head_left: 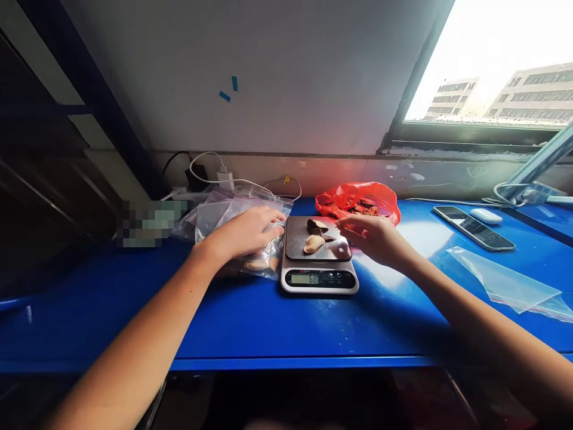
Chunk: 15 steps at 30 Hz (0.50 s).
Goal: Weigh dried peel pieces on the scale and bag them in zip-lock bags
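A digital kitchen scale (319, 282) stands on the blue desk, its display reading about 6.8. Several dried pieces, pale slices (314, 243) and dark curled bits (317, 226), lie on its metal plate. To the left, my left hand (256, 230) rests above clear zip bags (215, 221), fingers stretched out and apart. Pale slices show inside the nearest bag (259, 264). My right hand (369, 236) hovers at the plate's right edge with fingers extended towards the pieces; nothing shows in it. Behind the scale is a red plastic bag (387, 200) holding dark reddish dried pieces (363, 207).
At the right lie a phone (474, 228), a white earbud case (486, 216) and flat clear zip bags (505, 280). A charger (225, 179) with a white cable sits by the wall. Blue metal posts rise at the left, and a window (496, 77) is at upper right.
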Available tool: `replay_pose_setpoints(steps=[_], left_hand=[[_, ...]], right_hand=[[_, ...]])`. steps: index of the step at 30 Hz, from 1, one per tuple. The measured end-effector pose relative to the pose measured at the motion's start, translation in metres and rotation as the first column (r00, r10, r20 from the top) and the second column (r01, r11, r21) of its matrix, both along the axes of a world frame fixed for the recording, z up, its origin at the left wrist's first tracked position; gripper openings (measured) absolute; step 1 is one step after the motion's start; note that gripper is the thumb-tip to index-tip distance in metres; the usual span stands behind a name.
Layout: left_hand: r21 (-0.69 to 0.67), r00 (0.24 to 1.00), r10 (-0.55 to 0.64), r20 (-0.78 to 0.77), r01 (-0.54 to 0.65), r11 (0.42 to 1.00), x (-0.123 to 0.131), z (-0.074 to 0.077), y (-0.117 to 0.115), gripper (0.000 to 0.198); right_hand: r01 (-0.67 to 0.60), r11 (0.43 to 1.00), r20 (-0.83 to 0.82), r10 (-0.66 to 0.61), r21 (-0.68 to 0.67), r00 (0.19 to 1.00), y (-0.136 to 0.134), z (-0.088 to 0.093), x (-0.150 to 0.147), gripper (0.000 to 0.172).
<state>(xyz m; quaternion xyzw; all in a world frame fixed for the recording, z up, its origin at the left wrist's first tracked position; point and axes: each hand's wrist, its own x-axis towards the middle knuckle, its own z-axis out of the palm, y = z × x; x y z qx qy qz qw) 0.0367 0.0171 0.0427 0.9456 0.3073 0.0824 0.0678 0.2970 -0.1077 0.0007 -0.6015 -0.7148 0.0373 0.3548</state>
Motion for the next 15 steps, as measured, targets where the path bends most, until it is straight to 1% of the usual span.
replay_pose_setpoints(steps=[2,4,7,10,12,14,15], left_hand=[[0.003,1.0,-0.006,-0.015,0.006,1.0,0.0,0.0,0.0,0.039],[0.007,1.0,-0.012,-0.017,0.012,1.0,0.002,0.0,0.0,0.039],[0.0,1.0,-0.004,0.01,0.004,1.0,0.002,0.002,-0.002,0.039],[-0.008,1.0,-0.01,0.027,0.01,1.0,0.001,0.004,-0.003,0.037],[-0.004,0.999,-0.018,0.031,0.018,1.0,0.001,0.004,-0.003,0.036],[-0.003,0.998,-0.02,0.052,0.021,1.0,0.001,0.004,-0.003,0.035],[-0.004,0.998,-0.018,0.064,0.018,1.0,0.001,0.003,-0.003,0.035]], right_hand=[[-0.013,1.0,0.13,0.011,0.015,0.991,-0.002,-0.002,-0.001,0.028],[0.011,1.0,0.2,-0.01,-0.003,0.98,-0.004,0.0,-0.004,0.029],[0.082,0.996,0.235,-0.073,-0.026,0.969,-0.009,0.003,-0.01,0.028],[0.093,0.996,0.263,-0.087,-0.009,0.961,-0.01,0.005,-0.006,0.025],[0.064,0.998,0.231,-0.058,-0.017,0.971,-0.006,0.007,0.008,0.026],[0.073,0.996,0.19,-0.063,-0.048,0.98,0.003,0.009,0.033,0.028],[0.132,0.99,0.196,-0.12,-0.05,0.973,0.01,0.01,0.049,0.028]])
